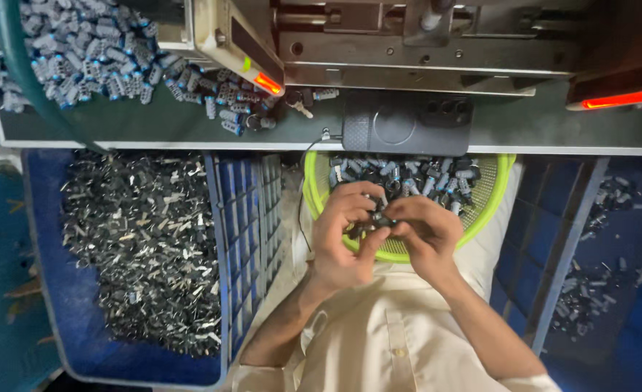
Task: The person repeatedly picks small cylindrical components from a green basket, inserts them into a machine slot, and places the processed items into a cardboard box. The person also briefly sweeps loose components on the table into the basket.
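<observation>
My left hand (344, 231) and my right hand (426, 231) meet over a lime-green plastic basket (499, 190) that rests on my lap. Both pinch a small dark part (380, 218) between their fingertips. The basket holds several small grey and blue cylindrical parts (422, 178), heaped at its far side. My palms cover the near half of the basket.
A blue crate (241, 218) at my left holds a heap of small dark metal pieces (146, 247). On the bench above lie a pile of grey-blue parts (88, 51), a dark phone (406, 123) and a machine with red lights (266, 82). Another blue crate (611, 239) stands at my right.
</observation>
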The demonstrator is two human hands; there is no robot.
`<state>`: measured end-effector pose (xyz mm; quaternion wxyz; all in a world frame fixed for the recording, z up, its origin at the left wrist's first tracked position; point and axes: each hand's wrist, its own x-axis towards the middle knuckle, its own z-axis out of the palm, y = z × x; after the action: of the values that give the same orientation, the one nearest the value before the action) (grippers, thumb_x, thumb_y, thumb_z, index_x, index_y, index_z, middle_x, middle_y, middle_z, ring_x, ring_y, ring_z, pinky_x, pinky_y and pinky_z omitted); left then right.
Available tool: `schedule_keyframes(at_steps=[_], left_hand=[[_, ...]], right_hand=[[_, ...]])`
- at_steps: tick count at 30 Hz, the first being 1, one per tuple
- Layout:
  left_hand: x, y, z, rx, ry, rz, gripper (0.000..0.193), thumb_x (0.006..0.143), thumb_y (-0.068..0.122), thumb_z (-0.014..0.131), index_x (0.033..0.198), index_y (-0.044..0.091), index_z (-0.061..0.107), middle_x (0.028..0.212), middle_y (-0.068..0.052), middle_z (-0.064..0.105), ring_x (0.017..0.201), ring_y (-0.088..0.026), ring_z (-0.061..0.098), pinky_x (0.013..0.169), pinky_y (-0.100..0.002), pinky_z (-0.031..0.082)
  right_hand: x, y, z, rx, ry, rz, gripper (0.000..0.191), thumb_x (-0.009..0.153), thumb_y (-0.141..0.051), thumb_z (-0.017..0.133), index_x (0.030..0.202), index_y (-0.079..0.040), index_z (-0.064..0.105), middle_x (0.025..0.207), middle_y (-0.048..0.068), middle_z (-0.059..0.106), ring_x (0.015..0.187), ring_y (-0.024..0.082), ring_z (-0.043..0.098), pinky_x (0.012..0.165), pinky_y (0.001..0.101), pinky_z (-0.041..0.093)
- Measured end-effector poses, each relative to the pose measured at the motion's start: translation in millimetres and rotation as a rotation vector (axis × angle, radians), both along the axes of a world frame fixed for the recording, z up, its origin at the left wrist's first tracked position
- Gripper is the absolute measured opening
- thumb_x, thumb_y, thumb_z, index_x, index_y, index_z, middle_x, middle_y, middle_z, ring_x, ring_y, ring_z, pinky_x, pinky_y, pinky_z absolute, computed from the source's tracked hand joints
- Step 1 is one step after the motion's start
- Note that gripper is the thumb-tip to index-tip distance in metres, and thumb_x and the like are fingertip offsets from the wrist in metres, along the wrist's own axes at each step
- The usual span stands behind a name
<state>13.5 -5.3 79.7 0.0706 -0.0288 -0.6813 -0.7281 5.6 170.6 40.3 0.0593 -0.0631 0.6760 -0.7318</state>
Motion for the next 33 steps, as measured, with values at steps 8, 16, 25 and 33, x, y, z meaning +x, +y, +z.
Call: schedule_keyframes(at_steps=[8,16,25,33], left_hand=[[-11,12,-11,-0.407,0.363,-0.009,0.024,0.087,-0.007,0.072,0.107,0.002,0.062,0.098,-0.009,0.065,0.079,-0.028,0.068,0.068,-0.034,0.054],[-13,-6,6,-0.733,0.562,0.064,0.032,0.076,-0.010,0.070,0.106,-0.001,0.064,0.099,-0.012,0.062,0.079,-0.031,0.065,0.071,-0.041,0.055],[7,-63,-5,0.078,-0.216,-0.155,0.022,0.080,0.006,0.072,0.101,-0.001,0.073,0.100,-0.010,0.077,0.090,-0.023,0.074,0.080,-0.037,0.058],[-28,10,-39,-0.800,0.034,-0.151,0.028,0.082,-0.002,0.071,0.109,0.005,0.069,0.109,-0.012,0.070,0.104,-0.034,0.064,0.088,-0.043,0.052]], right_hand=[[-2,23,-12,-0.255,-0.136,-0.041,0.023,0.094,0.001,0.069,0.117,0.000,0.064,0.111,0.017,0.072,0.098,0.018,0.070,0.085,0.0262,0.056],[-6,7,-12,-0.309,-0.284,-0.016,0.027,0.093,-0.010,0.079,0.107,-0.003,0.057,0.103,0.014,0.070,0.095,0.021,0.069,0.082,0.0343,0.060],[-60,18,33,-0.510,-0.088,0.010,0.026,0.103,0.003,0.075,0.107,-0.008,0.052,0.081,0.003,0.064,0.077,0.020,0.065,0.073,0.0365,0.055],[-197,3,72,0.591,0.912,-0.179,0.018,0.097,0.013,0.054,0.103,0.001,0.066,0.097,0.010,0.074,0.080,0.025,0.072,0.073,0.0339,0.054]])
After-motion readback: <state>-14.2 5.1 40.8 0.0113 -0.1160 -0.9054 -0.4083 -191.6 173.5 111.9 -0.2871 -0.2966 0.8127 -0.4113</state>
